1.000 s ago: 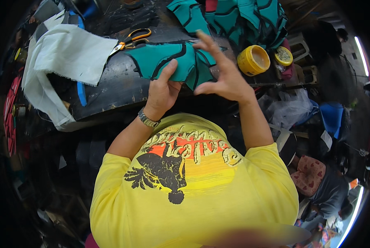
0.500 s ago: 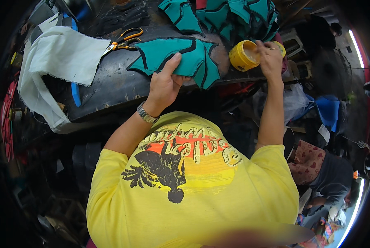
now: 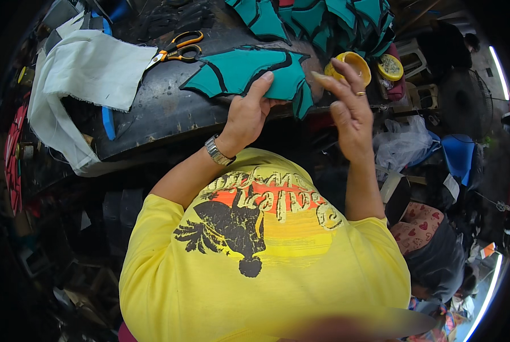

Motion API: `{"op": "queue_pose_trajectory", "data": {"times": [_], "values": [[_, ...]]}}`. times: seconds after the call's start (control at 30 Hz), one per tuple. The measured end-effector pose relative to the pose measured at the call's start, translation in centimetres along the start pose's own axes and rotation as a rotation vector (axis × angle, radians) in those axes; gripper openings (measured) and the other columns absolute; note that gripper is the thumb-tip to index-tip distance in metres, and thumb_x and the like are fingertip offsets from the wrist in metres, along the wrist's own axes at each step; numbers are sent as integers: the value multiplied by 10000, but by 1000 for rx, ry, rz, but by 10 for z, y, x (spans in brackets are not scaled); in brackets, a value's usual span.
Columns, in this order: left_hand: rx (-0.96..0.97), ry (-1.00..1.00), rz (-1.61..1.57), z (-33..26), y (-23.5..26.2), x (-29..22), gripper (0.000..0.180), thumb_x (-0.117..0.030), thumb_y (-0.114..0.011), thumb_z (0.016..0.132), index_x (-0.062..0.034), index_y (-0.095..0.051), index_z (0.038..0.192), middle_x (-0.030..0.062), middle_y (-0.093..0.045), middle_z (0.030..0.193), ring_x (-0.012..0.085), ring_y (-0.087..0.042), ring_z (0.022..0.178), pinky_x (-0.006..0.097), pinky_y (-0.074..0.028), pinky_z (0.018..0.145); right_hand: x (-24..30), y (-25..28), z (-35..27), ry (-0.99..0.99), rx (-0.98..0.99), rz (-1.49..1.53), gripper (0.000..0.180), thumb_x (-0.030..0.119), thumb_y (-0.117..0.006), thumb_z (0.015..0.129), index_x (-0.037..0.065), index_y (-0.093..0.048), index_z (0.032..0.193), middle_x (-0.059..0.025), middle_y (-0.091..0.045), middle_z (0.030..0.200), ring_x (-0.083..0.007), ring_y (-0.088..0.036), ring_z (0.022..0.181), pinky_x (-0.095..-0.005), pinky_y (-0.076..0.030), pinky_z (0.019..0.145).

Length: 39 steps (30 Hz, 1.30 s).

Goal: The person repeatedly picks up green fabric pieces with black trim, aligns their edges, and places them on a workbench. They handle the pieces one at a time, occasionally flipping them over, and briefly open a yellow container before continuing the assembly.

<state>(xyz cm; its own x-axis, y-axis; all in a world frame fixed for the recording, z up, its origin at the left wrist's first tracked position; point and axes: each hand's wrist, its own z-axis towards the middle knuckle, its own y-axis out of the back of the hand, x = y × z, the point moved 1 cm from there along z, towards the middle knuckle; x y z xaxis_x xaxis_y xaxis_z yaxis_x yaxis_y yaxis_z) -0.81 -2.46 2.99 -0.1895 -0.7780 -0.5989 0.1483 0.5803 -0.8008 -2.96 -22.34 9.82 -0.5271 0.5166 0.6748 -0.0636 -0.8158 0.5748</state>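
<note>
The left hand (image 3: 246, 117) grasps 1 teal piece (image 3: 243, 65) at the tabletop's (image 3: 152, 122) near edge, long axis left-right; the right hand (image 3: 352, 117), fingers parted, apparently empty, hangs just rightward.

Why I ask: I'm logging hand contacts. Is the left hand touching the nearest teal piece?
Touching. The head view shows the left hand holding the teal piece by its near edge, thumb lying across its upper face.
</note>
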Motion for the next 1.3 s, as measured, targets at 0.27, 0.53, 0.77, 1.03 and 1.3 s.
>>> {"op": "queue_pose_trajectory", "data": {"times": [0.27,0.53,0.77,1.03,1.3], "values": [[-97,7,6,-8,-3,2,275,-180,-557,1025,-41,-595,1259,94,-674,1215,197,-659,1107,391,-521,988,3,-30,3,157,35,-634,486,423,-680,910,223,-652,1352,-114,-448,1521,-346,-354,1427,-480,-258,1173],[-138,53,24,-8,5,10,259,-180,-554,1027,-37,-600,1238,94,-675,1209,197,-657,1107,382,-520,988,-5,-34,-5,241,3,-633,463,398,-721,875,254,-681,1314,-96,-492,1475,-336,-395,1392,-481,-278,1155],[-141,80,-50,-4,12,5,279,-214,-520,1040,-41,-604,1243,99,-675,1229,200,-660,1102,388,-514,966,-1,-31,-13,299,64,-255,369,350,-742,848,239,-753,1199,-94,-512,1461,-343,-381,1407,-488,-233,1172],[7,146,-230,-2,14,-1,402,-293,-427,1065,-28,-545,1343,130,-636,1321,233,-613,1184,455,-469,1044,-17,-41,1,109,-67,42,538,567,-592,933,188,-693,1302,-184,-430,1494,-328,-366,1399,-462,-285,1141],[-99,165,-315,-5,10,1,362,-253,-447,1060,-23,-545,1323,118,-648,1252,242,-627,1117,461,-519,966,-18,-60,-12,196,-8,-650,724,639,-568,906,200,-517,1480,-106,-362,1579,-361,-295,1456,-543,-193,1177]]}}
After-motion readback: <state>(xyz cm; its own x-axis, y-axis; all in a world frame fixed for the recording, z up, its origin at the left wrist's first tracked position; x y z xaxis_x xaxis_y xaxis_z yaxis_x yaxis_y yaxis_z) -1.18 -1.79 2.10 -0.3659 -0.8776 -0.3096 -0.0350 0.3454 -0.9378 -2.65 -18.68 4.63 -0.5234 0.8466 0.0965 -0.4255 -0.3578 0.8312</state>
